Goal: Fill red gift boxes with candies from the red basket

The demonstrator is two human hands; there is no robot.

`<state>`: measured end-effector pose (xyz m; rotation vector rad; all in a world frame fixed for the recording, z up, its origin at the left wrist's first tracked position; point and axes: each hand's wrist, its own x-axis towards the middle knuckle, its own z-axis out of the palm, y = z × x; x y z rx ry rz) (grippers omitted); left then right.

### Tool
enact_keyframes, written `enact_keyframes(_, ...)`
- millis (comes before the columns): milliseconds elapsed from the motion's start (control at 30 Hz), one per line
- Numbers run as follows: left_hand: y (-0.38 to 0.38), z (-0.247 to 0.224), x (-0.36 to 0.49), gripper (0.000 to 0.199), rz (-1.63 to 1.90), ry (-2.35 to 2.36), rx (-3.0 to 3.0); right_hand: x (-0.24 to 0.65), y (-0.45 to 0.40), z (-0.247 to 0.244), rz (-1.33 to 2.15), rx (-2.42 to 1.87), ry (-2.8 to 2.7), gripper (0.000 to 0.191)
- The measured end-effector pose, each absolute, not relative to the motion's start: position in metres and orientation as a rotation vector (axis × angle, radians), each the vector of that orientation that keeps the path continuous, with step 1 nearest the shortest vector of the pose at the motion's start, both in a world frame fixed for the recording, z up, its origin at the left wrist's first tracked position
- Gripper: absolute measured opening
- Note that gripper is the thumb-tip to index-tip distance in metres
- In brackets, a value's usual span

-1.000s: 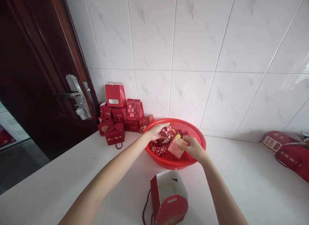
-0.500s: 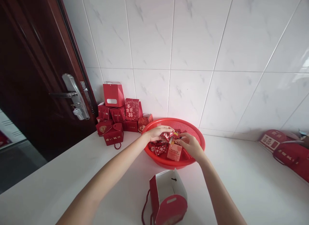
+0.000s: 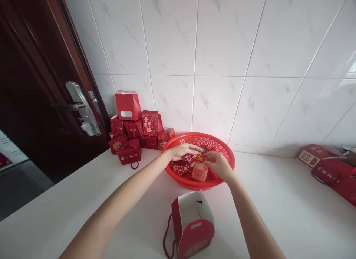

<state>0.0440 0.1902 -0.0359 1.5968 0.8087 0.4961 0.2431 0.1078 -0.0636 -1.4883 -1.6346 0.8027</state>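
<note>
A red plastic basket [image 3: 228, 169] holds several red-wrapped candies [image 3: 184, 169] and a pink printed card packet [image 3: 200, 171]. Over its left half, my left hand [image 3: 182, 151] has its fingers stretched out, just above a red candy packet [image 3: 188, 157]. From the right reaches my right hand [image 3: 219, 164], thumb and fingers pinched at a small red-and-yellow wrapped candy [image 3: 200, 158]; its fingertips are partly hidden. In front of the basket stands a red gift box [image 3: 194, 236] with its top spread, white inside, and a dark red cord handle at its left.
Red gift boxes [image 3: 129, 153] are stacked at the back left, near a dark wooden door [image 3: 33, 66] with a metal handle. More red boxes [image 3: 333, 173] lie at the right edge of the white table [image 3: 264, 199]. A tiled wall [image 3: 219, 47] stands behind.
My left fingers have straightened, and the red packet that was in them now lies lower among the candies. My right hand stays over the basket's right side. The view has shifted slightly.
</note>
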Motion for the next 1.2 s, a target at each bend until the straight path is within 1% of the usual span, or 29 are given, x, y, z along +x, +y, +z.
enact_keyframes(433,0.193,-0.043,0.044,0.027,0.509,0.779,1.538,0.240,0.105,-0.064,0.658,-1.617,-1.771,0.032)
enact_keyframes(833,0.189,-0.040,0.044,0.028,0.426,0.797,1.342,0.237,0.101,-0.057,0.599,-1.710,-1.821,0.031)
enact_keyframes(1100,0.188,-0.039,0.047,0.020,0.425,0.880,1.370,0.236,0.101,-0.056,0.590,-1.720,-1.831,0.034)
enact_keyframes(1200,0.190,-0.042,0.047,0.021,0.436,0.924,1.405,0.235,0.100,-0.056,0.576,-1.744,-1.836,0.033)
